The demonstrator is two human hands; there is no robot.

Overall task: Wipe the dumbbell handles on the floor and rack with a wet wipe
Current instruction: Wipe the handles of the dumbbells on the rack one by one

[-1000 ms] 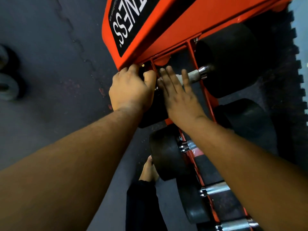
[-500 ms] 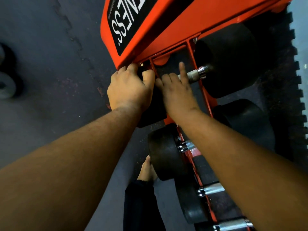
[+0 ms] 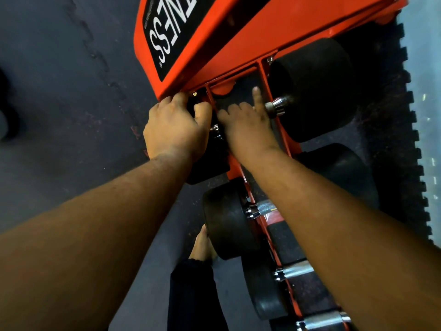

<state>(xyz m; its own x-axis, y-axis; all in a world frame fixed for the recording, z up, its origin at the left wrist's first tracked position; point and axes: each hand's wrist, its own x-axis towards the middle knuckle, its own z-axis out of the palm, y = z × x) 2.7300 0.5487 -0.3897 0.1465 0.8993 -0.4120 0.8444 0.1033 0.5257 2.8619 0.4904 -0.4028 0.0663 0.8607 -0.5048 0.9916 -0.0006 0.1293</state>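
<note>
The orange rack (image 3: pixel 238 44) holds a row of black dumbbells. On the top dumbbell (image 3: pixel 315 89), my right hand (image 3: pixel 245 130) is curled over the handle with its index finger sticking out. A pale bit of wet wipe (image 3: pixel 269 107) shows at the hand's edge, beside the chrome collar (image 3: pixel 279 103). My left hand (image 3: pixel 174 130) grips that dumbbell's left head, which it mostly hides. Below, a second dumbbell (image 3: pixel 229 218) shows a bare chrome handle (image 3: pixel 265 207), and two more handles (image 3: pixel 296 271) lie lower down.
My foot (image 3: pixel 202 244) and black trouser leg (image 3: pixel 193 295) stand on the dark floor just left of the rack. A black mat with a toothed edge (image 3: pixel 415 139) runs along the right. A blurred round object (image 3: pixel 4 125) lies at the far left.
My right hand has closed over the handle and slid along it toward the right collar, covering most of the wipe. The left hand has kept its grip.
</note>
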